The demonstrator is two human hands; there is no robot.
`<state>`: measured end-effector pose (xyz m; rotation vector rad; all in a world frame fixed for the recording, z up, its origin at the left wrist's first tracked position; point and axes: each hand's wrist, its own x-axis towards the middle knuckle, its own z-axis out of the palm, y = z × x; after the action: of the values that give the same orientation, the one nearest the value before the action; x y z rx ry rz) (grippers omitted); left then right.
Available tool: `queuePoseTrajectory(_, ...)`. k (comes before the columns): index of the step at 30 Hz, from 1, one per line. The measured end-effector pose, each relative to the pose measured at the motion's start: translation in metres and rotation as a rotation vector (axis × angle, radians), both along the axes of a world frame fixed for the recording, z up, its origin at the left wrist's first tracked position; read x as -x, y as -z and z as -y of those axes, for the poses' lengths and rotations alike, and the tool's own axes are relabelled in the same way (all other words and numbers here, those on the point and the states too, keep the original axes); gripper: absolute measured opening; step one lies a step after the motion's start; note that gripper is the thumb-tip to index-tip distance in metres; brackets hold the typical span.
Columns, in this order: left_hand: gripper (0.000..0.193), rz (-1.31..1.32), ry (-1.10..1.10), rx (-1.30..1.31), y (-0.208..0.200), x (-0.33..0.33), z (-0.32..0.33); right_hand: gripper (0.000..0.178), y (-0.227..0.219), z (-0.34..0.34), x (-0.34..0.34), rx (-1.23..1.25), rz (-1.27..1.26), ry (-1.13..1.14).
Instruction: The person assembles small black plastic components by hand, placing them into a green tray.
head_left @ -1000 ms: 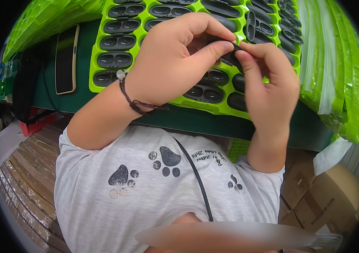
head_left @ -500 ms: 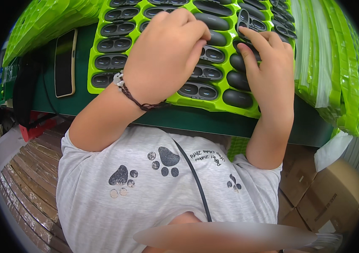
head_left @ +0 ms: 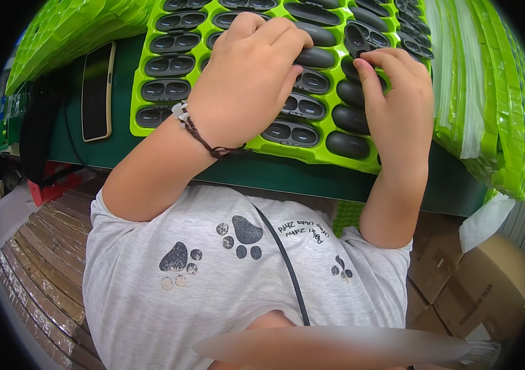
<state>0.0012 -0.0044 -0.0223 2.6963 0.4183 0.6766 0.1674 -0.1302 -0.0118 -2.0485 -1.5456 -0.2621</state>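
Rows of black earbud charging cases fill a lime-green moulded tray [head_left: 262, 145] in front of me. Some cases lie with their two oval earbud hollows facing up, others show a smooth closed side. My left hand [head_left: 247, 83] reaches over the middle columns with bent fingers. Its index finger and thumb lie on either side of the end of a smooth black earbud case [head_left: 316, 58]. Further right, my right hand [head_left: 398, 92] pinches the near end of a tilted earbud case [head_left: 356, 38] between thumb and forefinger. Its lower end is partly hidden by the fingertips.
Stacked green trays rise at the left [head_left: 83, 37] and right [head_left: 490, 105]. A phone [head_left: 97, 92] lies on the dark green table [head_left: 256, 182] left of the tray. Cardboard boxes [head_left: 484, 290] stand below at the right, with flattened cardboard [head_left: 40, 271] at the lower left.
The case at my right fingertips has tipped leftward, and that thumb and forefinger have come closer together. My left hand has shifted slightly, its index finger and thumb now further apart.
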Motion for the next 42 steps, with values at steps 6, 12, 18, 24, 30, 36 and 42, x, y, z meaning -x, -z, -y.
queuePoseTrajectory(6, 0.021, -0.047, -0.048, 0.000, 0.002, 0.000, 0.001, 0.009, 0.000, -0.002, 0.000, -0.054, -0.094, 0.031)
queuePoseTrajectory(12, 0.016, 0.091, -0.057, 0.026, -0.005, 0.000, 0.003, 0.011, -0.008, -0.004, 0.011, -0.173, -0.401, 0.083)
queuePoseTrajectory(18, 0.023, 0.263, 0.088, 0.195, -0.007, 0.000, 0.004, 0.016, -0.013, -0.001, 0.013, -0.347, -0.864, -0.079)
queuePoseTrajectory(24, 0.027, 0.300, 0.095, 0.614, -0.008, 0.005, 0.005, 0.015, -0.019, 0.004, 0.010, -0.376, -1.103, -0.132)
queuePoseTrajectory(30, 0.026, 0.346, 0.210, 0.694, -0.005, 0.004, 0.004, 0.016, -0.016, 0.006, 0.004, -0.467, -1.251, -0.278)
queuePoseTrajectory(36, 0.032, 0.252, 0.351, 1.405, -0.008, 0.005, 0.000, 0.017, -0.019, 0.004, 0.012, -0.202, -1.113, -0.509)
queuePoseTrajectory(42, 0.072, 0.161, 0.436, 1.692, -0.018, 0.009, 0.003, 0.022, -0.012, 0.002, 0.013, -0.147, -0.912, -0.519)
